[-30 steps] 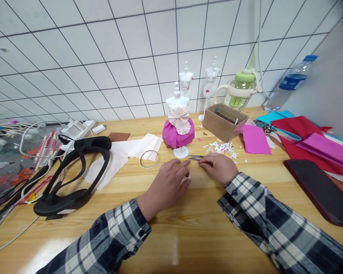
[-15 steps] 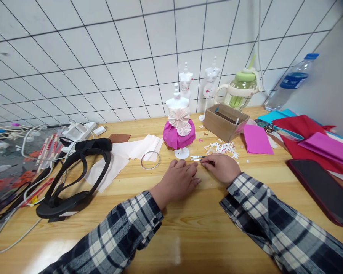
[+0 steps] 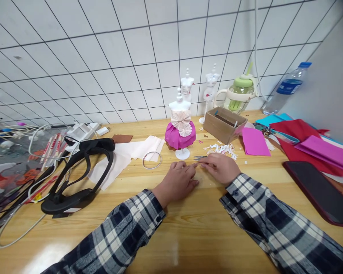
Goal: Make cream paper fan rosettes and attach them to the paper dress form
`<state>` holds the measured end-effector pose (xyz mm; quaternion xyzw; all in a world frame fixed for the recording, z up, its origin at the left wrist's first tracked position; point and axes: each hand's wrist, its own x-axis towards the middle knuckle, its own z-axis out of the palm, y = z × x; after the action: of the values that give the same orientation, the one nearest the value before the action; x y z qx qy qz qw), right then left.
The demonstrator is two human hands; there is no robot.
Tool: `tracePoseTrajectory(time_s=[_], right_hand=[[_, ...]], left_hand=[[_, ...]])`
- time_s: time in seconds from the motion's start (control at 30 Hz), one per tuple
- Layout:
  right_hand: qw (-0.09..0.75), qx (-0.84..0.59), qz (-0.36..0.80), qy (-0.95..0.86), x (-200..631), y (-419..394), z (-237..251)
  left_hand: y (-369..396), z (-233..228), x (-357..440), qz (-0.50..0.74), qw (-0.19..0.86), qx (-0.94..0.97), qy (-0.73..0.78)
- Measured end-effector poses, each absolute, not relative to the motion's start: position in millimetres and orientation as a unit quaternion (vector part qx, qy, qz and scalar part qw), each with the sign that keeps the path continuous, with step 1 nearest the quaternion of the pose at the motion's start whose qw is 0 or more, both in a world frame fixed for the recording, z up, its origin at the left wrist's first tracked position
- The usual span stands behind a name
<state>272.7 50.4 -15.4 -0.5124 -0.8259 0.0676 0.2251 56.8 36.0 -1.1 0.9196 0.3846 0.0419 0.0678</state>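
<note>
Now | right hand (image 3: 220, 168) fingers pinch snips (image 3: 200, 156) | left hand (image 3: 177, 182) flat, fingers together

— How is the scene lit?
— Bright, even light is cast from above; a pale glare is seen on the wooden table (image 3: 174, 243), and shadows are kept soft.
— Is anything distorted?
— The wall tiles (image 3: 103, 57) are bent toward the edges, and the corners are slightly softened.

Near the bench's (image 3: 188, 236) middle, the left hand (image 3: 177, 182) is laid flat; small snips (image 3: 200, 157), seemingly pinched, are held by the right hand (image 3: 221, 168), just before a pink-skirted mannequin (image 3: 180, 129).
</note>
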Motion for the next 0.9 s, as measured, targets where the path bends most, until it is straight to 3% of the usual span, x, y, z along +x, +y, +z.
tracePoseTrajectory(time_s=[0.23, 0.57, 0.77, 0.9], right_hand=[[0.083, -0.560, 0.045, -0.823, 261.3, 45.1, -11.3], [0.229, -0.601, 0.111, -0.758, 274.2, 51.9, -15.5], [0.176, -0.558, 0.098, -0.805, 266.8, 49.1, -19.6], [0.207, -0.543, 0.092, -0.808, 268.3, 50.1, -19.2]], left_hand=[[33.2, -0.1, 60.9, 0.040, 0.043, 0.922, 0.383], [33.7, -3.5, 56.9, 0.068, 0.078, 0.917, 0.386], [35.1, -1.6, 54.3, 0.111, 0.114, 0.909, 0.385], [37.2, 7.2, 32.7, 0.152, 0.147, 0.897, 0.388]])
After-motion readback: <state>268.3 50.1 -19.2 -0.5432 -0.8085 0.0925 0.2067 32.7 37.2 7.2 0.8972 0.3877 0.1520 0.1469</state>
